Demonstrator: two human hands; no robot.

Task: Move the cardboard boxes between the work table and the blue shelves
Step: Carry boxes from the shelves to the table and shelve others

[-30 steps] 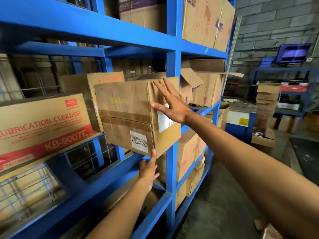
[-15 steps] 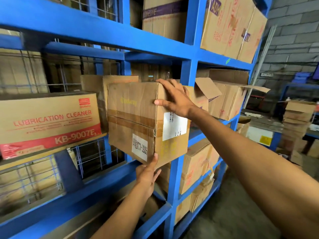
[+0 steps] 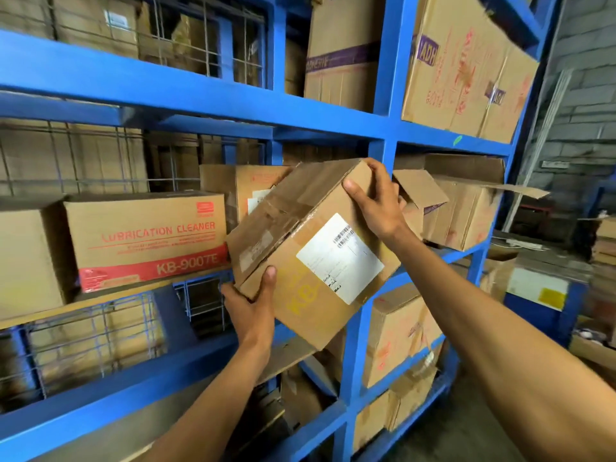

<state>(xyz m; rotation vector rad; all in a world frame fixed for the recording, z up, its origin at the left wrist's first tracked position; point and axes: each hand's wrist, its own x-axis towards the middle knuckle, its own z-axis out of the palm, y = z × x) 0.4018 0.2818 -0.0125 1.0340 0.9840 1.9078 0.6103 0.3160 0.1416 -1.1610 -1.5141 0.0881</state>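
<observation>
Box (image 3: pixel 313 248) is tilted, clear of the blue shelves (image 3: pixel 213 98), my left hand (image 3: pixel 251 305) gripping underneath, right hand (image 3: pixel 376 201) clamped on top. Carrying it to the tabletop remains, I judge.

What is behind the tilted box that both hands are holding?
Behind the tilted box, a second cardboard box stands on the blue shelf, showing only its upper part with red print. Its lower part and the shelf behind are covered.
</observation>
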